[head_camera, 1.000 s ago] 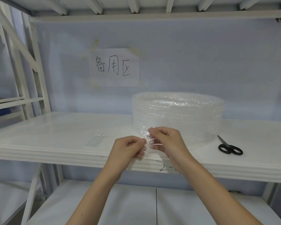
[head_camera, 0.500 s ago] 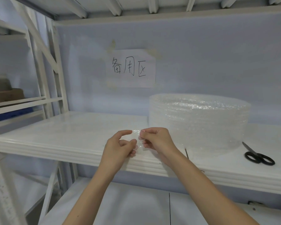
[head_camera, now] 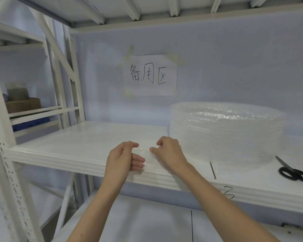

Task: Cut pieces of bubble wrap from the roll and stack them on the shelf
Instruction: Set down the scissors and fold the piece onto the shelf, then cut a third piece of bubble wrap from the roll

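Note:
A wide roll of clear bubble wrap [head_camera: 226,133] stands on the white shelf [head_camera: 68,151], right of centre. Black-handled scissors [head_camera: 295,172] lie on the shelf to the right of the roll. A small clear piece of bubble wrap [head_camera: 146,153] is held between my two hands near the shelf's front edge. My left hand [head_camera: 124,158] pinches its left side with thumb and forefinger. My right hand [head_camera: 168,151] pinches its right side. The piece is faint and hard to make out.
A paper sign [head_camera: 150,75] with handwritten characters is taped to the back wall. White rack uprights [head_camera: 72,84] stand at the left, with cardboard boxes [head_camera: 22,103] on a neighbouring shelf. A lower shelf board [head_camera: 147,224] lies beneath my forearms.
The view has swung left, so the roll and scissors now sit further right. Both hands carried the small piece away from the roll, leftward along the shelf's front edge.

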Tool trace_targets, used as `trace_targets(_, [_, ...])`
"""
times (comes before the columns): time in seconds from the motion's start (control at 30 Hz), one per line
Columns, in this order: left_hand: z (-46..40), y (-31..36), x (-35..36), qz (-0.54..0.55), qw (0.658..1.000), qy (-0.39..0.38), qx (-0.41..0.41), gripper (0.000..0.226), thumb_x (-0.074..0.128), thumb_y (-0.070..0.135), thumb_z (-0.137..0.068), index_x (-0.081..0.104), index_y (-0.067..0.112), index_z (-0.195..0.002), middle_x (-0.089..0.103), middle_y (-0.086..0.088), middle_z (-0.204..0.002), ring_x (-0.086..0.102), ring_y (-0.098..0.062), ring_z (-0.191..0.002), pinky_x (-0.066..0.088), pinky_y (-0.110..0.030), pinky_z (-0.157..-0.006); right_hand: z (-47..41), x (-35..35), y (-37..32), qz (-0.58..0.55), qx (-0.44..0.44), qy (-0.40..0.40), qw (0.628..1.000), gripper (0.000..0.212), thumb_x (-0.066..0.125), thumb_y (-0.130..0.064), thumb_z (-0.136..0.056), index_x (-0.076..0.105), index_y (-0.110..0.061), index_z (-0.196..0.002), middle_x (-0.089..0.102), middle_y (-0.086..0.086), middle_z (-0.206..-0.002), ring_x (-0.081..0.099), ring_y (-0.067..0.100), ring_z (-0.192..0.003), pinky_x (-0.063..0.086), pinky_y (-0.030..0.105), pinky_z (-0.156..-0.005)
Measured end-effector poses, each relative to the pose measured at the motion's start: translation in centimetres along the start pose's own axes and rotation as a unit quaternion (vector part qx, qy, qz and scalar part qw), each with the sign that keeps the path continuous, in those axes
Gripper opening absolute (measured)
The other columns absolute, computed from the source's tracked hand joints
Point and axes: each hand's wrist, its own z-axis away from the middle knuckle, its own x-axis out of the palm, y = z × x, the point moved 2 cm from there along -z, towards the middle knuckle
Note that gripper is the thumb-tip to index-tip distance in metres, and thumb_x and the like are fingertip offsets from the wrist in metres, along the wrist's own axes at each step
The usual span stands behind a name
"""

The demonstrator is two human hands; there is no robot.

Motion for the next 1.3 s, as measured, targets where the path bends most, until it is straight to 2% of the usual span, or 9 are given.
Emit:
trace_targets(0.13, [0.2,0.3,0.6,0.001,1.000,-0.001,0.009,0.027,0.041,0.018,-0.096,0.067,0.009,-0.097,0.072,-0.016,-0.063,0.066,-0.024,-0.053,0.058,-0.036,-0.060,1.9,-1.7,-0.3,0.057,-0.028,0.031,0.997,0.037,0.050,-0.044,-0.088,0.061,-0.013,-0.105,0.059,0.004,-0.101,0.053,0.023,-0.096,0.041,0.033,-0.074])
trace_targets(0.27, [0.6,0.1,2.8,0.011,0.999,-0.029,0.012,0.026,0.042,0.017,-0.097,0.067,0.010,-0.098,0.072,-0.013,-0.064,0.065,-0.021,-0.052,0.058,-0.032,-0.057,6.5,-5.2,-0.8,0.061,-0.072,0.054,0.994,0.034,0.046,-0.040,-0.089,0.056,-0.016,-0.068,0.059,-0.001,-0.070,0.055,0.020,-0.069,0.046,0.034,-0.064])
trace_targets(0.43, [1.9,0.3,8.7,0.065,0.992,-0.111,0.014,0.030,0.039,0.017,-0.098,0.067,0.011,-0.099,0.073,-0.009,-0.070,0.068,-0.019,-0.058,0.057,-0.028,-0.059,10.9,-12.2,1.5,0.165,-0.090,0.153,0.970,0.056,0.049,-0.044,-0.086,0.026,-0.014,-0.044,0.028,0.001,-0.041,0.032,0.021,-0.045,0.032,0.032,-0.049])
trace_targets(0.53, [2.6,0.2,12.5,0.045,0.989,-0.141,0.028,0.023,0.046,0.021,-0.098,0.068,0.013,-0.099,0.075,-0.007,-0.088,0.068,-0.017,-0.071,0.058,-0.031,-0.072,11.7,-16.4,4.7,0.205,-0.067,0.242,0.946,0.056,0.051,-0.039,-0.087,0.025,-0.013,-0.045,0.024,0.000,-0.039,0.029,0.020,-0.041,0.028,0.030,-0.046])
trace_targets(0.63, [3.0,-0.5,15.2,-0.024,0.985,-0.160,0.053,0.014,0.056,0.027,-0.094,0.065,0.022,-0.103,0.068,0.005,-0.102,0.065,-0.015,-0.093,0.054,-0.035,-0.087,11.4,-20.5,8.8,0.275,0.014,0.282,0.919,0.044,0.046,-0.036,-0.090,0.043,-0.010,-0.055,0.045,0.001,-0.050,0.045,0.028,-0.052,0.036,0.031,-0.053])
trace_targets(0.77, [3.5,-1.1,17.3,-0.100,0.979,-0.164,0.072,0.027,0.063,0.038,-0.089,0.061,0.024,-0.113,0.062,0.013,-0.112,0.060,-0.008,-0.099,0.046,-0.023,-0.081,10.9,-24.1,13.8,0.365,0.137,0.208,0.897,0.028,0.045,-0.033,-0.087,0.059,-0.009,-0.086,0.056,0.009,-0.090,0.056,0.032,-0.080,0.046,0.036,-0.068])
trace_targets(0.97, [3.4,-1.2,19.0,-0.187,0.966,-0.146,0.106,0.020,0.068,0.042,-0.083,0.065,0.027,-0.095,0.058,0.004,-0.114,0.055,-0.013,-0.101,0.040,-0.027,-0.080,10.6,-26.3,15.1,0.291,0.182,0.152,0.927,0.029,0.059,-0.025,-0.078,0.042,-0.008,-0.062,0.049,0.009,-0.078,0.045,0.025,-0.060,0.030,0.029,-0.047])
trace_targets(1.17, [3.3,-1.1,19.7,-0.214,0.952,-0.165,0.140,0.001,0.070,0.036,-0.081,0.070,0.036,-0.081,0.065,0.003,-0.113,0.054,-0.012,-0.106,0.039,-0.025,-0.083,10.7,-27.4,14.0,0.324,0.252,0.071,0.909,0.030,0.063,-0.034,-0.078,0.046,-0.010,-0.074,0.043,0.007,-0.093,0.049,0.029,-0.077,0.035,0.028,-0.058])
trace_targets(1.3, [4.1,-0.9,19.6,-0.197,0.954,-0.181,0.133,0.008,0.067,0.026,-0.085,0.071,0.028,-0.079,0.070,0.011,-0.095,0.061,-0.007,-0.090,0.042,-0.015,-0.072,12.1,-28.7,12.7,0.322,0.265,0.035,0.909,0.032,0.063,-0.033,-0.077,0.042,-0.011,-0.066,0.051,0.003,-0.070,0.048,0.022,-0.062,0.031,0.027,-0.052])
